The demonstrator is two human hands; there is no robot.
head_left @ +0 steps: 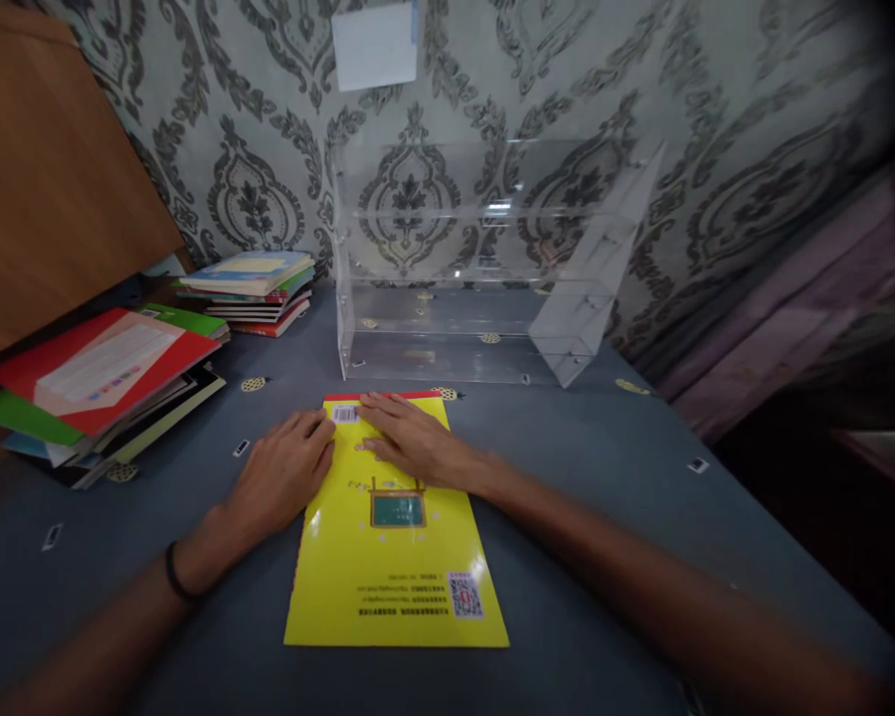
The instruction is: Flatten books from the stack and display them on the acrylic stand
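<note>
- Left hand [287, 459]: at the left edge of the yellow book [395, 557], fingers loosely bent and touching it, no grip seen (black band [181, 574] on the wrist).
- Right hand [410, 438]: palm down across the far part of the yellow book, fingers pointing left; relaxed, grasping nothing.
- Yellow book: closed and flat on the desk [582, 438], between the forearms; barcode [344, 414] at its far end, QR code [465, 595] at its near end (small print unreadable here).
- Progress, by judgement: book laid flat and steadied by both hands; not gripped, opened or lifted. Any further stage cannot be read from this view.
- Beyond the yellow book: clear tiered stand [595, 268], upright, close to the book's far edge (hard to trace, being see-through).
- Left of the yellow book: near stack [108, 363], red cover on top, items unevenly fanned; farther back, a second stack [250, 278], somewhat neater. Neither is touched.
- Edges and room: right of the yellow book, bare desk surface runs to a slanting desk edge, crossed only by the right forearm. Leftward room ends at the near stack; forward room is short because of the stand.
</note>
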